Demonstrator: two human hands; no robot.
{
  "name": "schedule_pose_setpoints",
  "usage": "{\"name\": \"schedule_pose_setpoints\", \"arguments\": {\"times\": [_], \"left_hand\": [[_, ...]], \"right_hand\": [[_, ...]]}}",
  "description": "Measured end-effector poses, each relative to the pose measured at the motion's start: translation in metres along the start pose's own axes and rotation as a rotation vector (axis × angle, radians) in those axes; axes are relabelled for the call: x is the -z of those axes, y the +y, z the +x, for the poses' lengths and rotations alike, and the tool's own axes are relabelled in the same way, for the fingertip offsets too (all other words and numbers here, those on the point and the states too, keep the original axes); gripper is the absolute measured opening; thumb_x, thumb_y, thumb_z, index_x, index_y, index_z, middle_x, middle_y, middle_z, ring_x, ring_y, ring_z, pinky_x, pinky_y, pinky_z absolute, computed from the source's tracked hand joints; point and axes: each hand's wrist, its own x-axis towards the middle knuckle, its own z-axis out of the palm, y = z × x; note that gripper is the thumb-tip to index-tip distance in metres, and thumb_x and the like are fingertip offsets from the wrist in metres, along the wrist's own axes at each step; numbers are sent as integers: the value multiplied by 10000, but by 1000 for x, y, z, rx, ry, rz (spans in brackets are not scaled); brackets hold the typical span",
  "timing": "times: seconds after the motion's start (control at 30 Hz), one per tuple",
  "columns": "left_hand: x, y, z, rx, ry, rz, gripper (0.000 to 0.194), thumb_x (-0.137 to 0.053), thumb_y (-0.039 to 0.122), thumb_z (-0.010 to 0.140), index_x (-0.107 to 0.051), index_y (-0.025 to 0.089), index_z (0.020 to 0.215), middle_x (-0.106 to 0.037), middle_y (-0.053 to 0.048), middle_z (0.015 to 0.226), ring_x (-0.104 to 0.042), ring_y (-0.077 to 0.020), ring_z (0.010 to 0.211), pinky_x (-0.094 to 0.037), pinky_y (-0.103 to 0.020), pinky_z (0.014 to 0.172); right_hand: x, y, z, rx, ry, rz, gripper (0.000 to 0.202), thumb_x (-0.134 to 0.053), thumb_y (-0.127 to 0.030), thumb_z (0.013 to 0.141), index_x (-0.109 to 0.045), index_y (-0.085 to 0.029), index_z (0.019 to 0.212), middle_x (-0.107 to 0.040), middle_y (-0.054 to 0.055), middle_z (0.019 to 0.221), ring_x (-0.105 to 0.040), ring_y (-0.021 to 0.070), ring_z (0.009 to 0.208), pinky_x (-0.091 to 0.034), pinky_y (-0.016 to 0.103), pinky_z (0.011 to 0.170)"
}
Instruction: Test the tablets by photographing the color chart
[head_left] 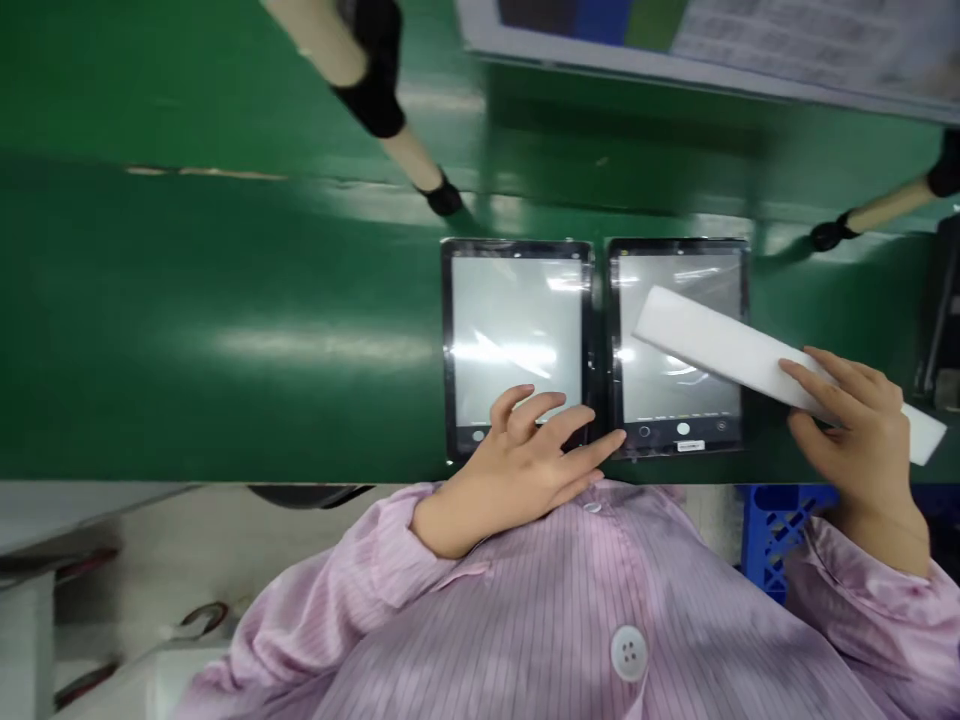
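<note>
Two tablets with lit screens lie side by side on the green table. Over the lower edge of the left tablet point(517, 310) is my left hand point(536, 450), fingers spread, its index fingertip near the bottom left corner of the right tablet point(679, 270). Whether that fingertip touches the tablet I cannot tell. My right hand point(855, 420) grips a long white foam strip point(712, 342). The strip slants over the right tablet, hiding part of its screen. Camera-type icons show along the bottom of the right screen, with a small white label below them.
Behind the tablets, pale tubes with black joints, one at left point(412, 155) and one at right point(889, 207), stand on the green table point(225, 350). A blurred printed board point(750, 60) is at the top. A blue plastic crate point(776, 530) sits below the table edge.
</note>
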Motion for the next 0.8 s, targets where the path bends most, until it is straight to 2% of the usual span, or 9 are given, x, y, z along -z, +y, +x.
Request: {"name": "schedule_pose_setpoints", "arguments": {"times": [0.13, 0.23, 0.43, 0.6, 0.7, 0.8], "left_hand": [[-10, 13, 22, -78, -108, -61, 370, -743, 323, 965, -731, 329, 1335, -693, -82, 1166, -520, -305, 1223, -383, -501, 1131], [-18, 22, 32, -82, -153, -64, 376, -734, 299, 966, -726, 322, 1342, -696, -93, 1200, -532, -320, 1230, -392, -531, 1126], [-29, 35, 40, -66, -103, -29, 299, -714, 304, 978, -758, 310, 1274, -689, -106, 1167, -556, -313, 1144, -425, -537, 1087], [-34, 39, 42, -78, -170, 3, 355, -693, 365, 996, -729, 304, 1344, -688, -116, 1194, -547, -331, 1149, -443, -514, 1008], [-28, 35, 40, -124, -50, 46, 364, -708, 408, 987, -736, 284, 1327, -673, -113, 1133, -537, -318, 1103, -446, -473, 928], [-17, 27, 28, -83, 110, 30, 381, -687, 387, 987, -726, 328, 1362, -627, -103, 1082, -534, -303, 1021, -439, -479, 858]], "right_hand": [[5, 13, -49, -241, 52, -63, 397, -688, -236, 879, -778, -294, 1261, -769, 85, 1339, -748, 336, 1148, -587, 520, 974], [4, 19, -71, -307, 80, -70, 413, -690, -262, 866, -782, -302, 1266, -772, 75, 1336, -753, 325, 1120, -589, 503, 955], [3, 18, -74, -320, 47, -34, 406, -681, -267, 884, -781, -297, 1277, -763, 92, 1349, -737, 341, 1118, -575, 528, 947], [2, 19, -73, -350, 13, 14, 444, -680, -245, 868, -773, -330, 1294, -754, 77, 1364, -718, 344, 1150, -549, 547, 975], [-1, 23, -76, -350, 16, 20, 454, -682, -254, 862, -773, -343, 1298, -752, 71, 1370, -714, 349, 1156, -538, 551, 977], [-3, 26, -78, -350, 19, 15, 442, -679, -269, 866, -777, -343, 1291, -757, 67, 1363, -719, 341, 1161, -543, 536, 976]]}}
